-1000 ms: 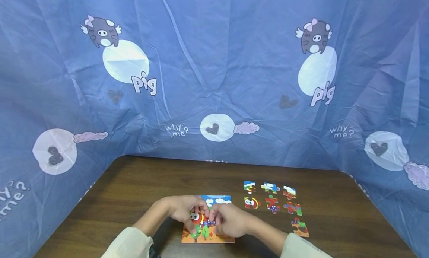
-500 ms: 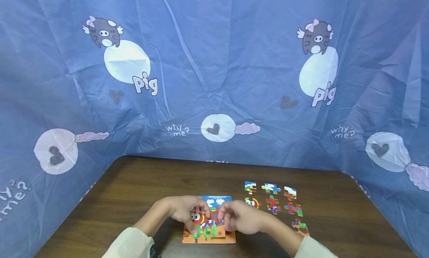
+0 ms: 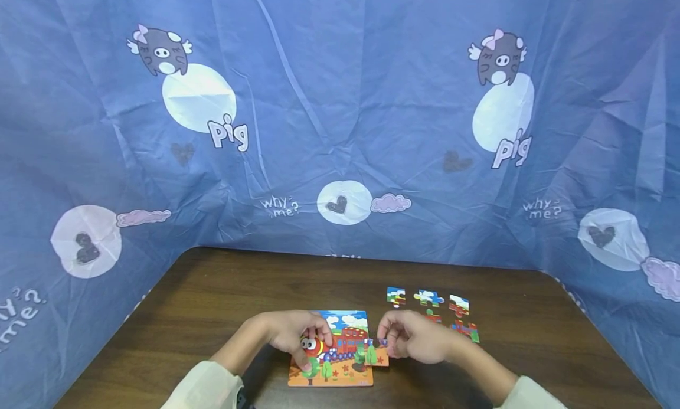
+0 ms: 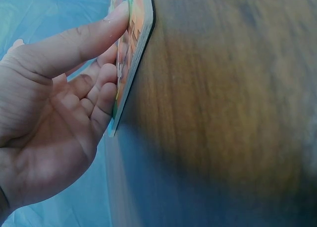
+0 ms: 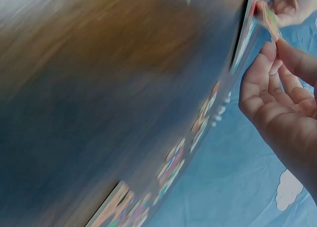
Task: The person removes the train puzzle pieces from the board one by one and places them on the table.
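A picture puzzle board [image 3: 347, 370] with a red cartoon train, trees and blue sky lies on the table before me. My left hand [image 3: 297, 337] rests on its left part. In the left wrist view the thumb tip [image 4: 119, 16] presses the picture near the board's edge, and the other fingers lie bent against its face. Just past the board's right edge, my right hand [image 3: 417, 338] pinches a puzzle piece [image 3: 378, 357] with a green tree and orange ground. The piece overlaps the board's edge in the head view. Between thumb and forefinger the same piece shows edge-on in the right wrist view.
Several loose puzzle pieces lie in rows at the right, among them a blue-and-white one [image 3: 429, 297] and a red-and-green one [image 3: 466, 330]. My right hand and forearm hide some. A blue printed cloth [image 3: 340, 131] encloses the wooden table [image 3: 239, 279] at the back and sides.
My right hand has moved right, from over the board to beyond its right edge, carrying the puzzle piece. The train picture beneath has come into view. My left hand stays in place.
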Tool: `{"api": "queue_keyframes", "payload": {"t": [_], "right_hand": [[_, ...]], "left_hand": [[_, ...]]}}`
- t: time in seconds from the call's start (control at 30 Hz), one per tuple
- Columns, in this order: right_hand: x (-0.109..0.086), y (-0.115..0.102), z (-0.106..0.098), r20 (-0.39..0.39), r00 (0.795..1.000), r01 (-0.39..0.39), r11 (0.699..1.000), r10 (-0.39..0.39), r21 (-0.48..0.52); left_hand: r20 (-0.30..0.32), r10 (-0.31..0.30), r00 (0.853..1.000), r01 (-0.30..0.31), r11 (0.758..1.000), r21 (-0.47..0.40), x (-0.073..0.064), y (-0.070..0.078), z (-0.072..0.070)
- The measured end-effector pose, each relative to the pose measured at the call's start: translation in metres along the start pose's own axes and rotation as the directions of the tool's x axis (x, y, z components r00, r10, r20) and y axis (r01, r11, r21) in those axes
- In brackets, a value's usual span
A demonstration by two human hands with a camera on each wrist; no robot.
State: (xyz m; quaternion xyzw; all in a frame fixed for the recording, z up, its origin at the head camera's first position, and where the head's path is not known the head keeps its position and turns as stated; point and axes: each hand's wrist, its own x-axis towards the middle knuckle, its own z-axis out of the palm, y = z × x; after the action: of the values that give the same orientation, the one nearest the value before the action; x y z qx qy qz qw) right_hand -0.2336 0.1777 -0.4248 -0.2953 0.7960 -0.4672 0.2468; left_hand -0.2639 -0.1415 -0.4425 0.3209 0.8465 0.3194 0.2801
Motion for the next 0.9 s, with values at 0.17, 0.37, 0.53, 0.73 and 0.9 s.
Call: {"api": "queue_keyframes", "payload": {"t": [0.17, 0.37, 0.53, 0.73, 0.9], "right_hand": [[-0.013, 0.007, -0.011, -0.008, 1.000, -0.022, 1.000, 0.022, -0.007], [-0.027, 0.014, -0.022, -0.021, 0.998, -0.058, 0.998, 0.057, -0.028], [-0.038, 0.024, -0.030, -0.028, 0.999, -0.035, 0.999, 0.035, -0.018], [-0.049, 0.035, -0.039, 0.000, 0.999, -0.034, 0.999, 0.034, 0.023], [-0.059, 0.045, -0.046, 0.022, 1.000, -0.011, 0.999, 0.010, 0.042]], "left_hand": [[-0.001, 0.006, 1.000, -0.006, 1.000, 0.007, 0.000, -0.001, 0.000], [0.000, 0.001, 1.000, -0.001, 1.000, 0.002, 0.000, 0.000, 0.000], [-0.006, 0.001, 1.000, -0.001, 1.000, 0.010, 0.000, -0.001, 0.000], [-0.010, 0.000, 1.000, 0.000, 1.000, 0.008, -0.001, -0.001, 0.000], [-0.001, -0.003, 1.000, 0.003, 1.000, -0.004, -0.001, 0.000, -0.001]]}}
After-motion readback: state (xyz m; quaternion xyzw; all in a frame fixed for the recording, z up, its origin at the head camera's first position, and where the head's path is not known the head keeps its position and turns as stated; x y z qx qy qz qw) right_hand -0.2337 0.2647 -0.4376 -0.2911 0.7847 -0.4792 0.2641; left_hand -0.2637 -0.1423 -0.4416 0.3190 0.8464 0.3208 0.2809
